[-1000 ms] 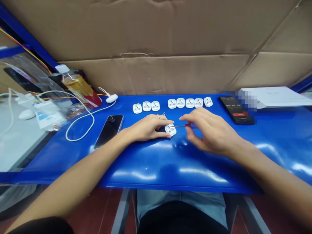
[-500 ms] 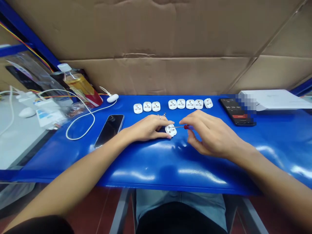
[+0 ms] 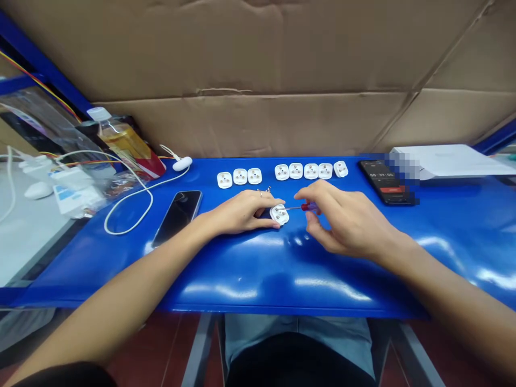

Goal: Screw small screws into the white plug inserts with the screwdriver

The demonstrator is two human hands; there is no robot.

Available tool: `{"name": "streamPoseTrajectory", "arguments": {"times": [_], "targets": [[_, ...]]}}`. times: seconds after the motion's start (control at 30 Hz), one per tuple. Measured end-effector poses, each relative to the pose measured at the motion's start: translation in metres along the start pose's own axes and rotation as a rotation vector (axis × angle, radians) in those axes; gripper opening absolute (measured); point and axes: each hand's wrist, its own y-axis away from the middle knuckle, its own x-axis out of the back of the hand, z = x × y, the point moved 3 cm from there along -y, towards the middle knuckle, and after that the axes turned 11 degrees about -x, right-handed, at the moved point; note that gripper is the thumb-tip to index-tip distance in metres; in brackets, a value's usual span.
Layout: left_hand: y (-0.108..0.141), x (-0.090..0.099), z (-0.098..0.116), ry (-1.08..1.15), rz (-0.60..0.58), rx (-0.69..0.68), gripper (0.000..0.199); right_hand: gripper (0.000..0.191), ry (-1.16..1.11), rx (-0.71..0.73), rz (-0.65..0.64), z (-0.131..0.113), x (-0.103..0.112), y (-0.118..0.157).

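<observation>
Flattened cardboard sheets [image 3: 258, 54] rose behind a glossy blue surface [image 3: 242, 279], and dark red floor tiles [image 3: 149, 344] showed below its front edge. At the back left, a tilted plastic bottle [image 3: 124, 142] held amber liquid. Eight white plug bodies [image 3: 282, 172] stood in a row along the back, split into three and five. A ninth, the plug body [image 3: 279, 215], lay centrally just in front of them – the left hand [image 3: 242, 212] had its fingers [image 3: 262, 207] closed over its edge. The right hand [image 3: 346, 223] pinched a red-handled screwdriver [image 3: 309, 207] between its fingers [image 3: 312, 223], the shaft reaching the plug body. A black smartphone [image 3: 177, 217] lay just left of the left hand.
</observation>
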Motion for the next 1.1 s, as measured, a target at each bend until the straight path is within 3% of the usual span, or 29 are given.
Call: {"name": "streamPoseTrajectory", "arguments": {"times": [0.17, 0.47, 0.63, 0.8, 0.9, 1.1], "targets": [[0.0002, -0.0003, 0.0002, -0.003, -0.002, -0.005, 0.048, 0.014, 0.025, -0.026, 0.021, 0.0018, -0.0027, 0.002], [0.0007, 0.0, -0.0003, 0.004, -0.003, 0.001, 0.05, 0.014, 0.038, -0.139, -0.01, 0.002, -0.0025, 0.002], [-0.0002, 0.0011, 0.0017, -0.014, -0.008, 0.002, 0.047, 0.011, 0.009, -0.088, 0.057, 0.0, -0.0033, 0.0015], [-0.0006, 0.0007, 0.0017, -0.027, -0.026, 0.0, 0.049, 0.014, -0.032, -0.071, 0.006, -0.0015, -0.002, 0.0015], [0.0005, -0.0001, 0.0004, -0.046, -0.017, -0.011, 0.05, 0.009, 0.019, -0.069, 0.032, 0.0001, -0.0017, 0.0022], [0.0001, 0.0003, 0.0019, -0.046, -0.032, 0.011, 0.049, 0.016, -0.016, 0.019, 0.055, -0.0021, -0.0018, 0.0009]]}}
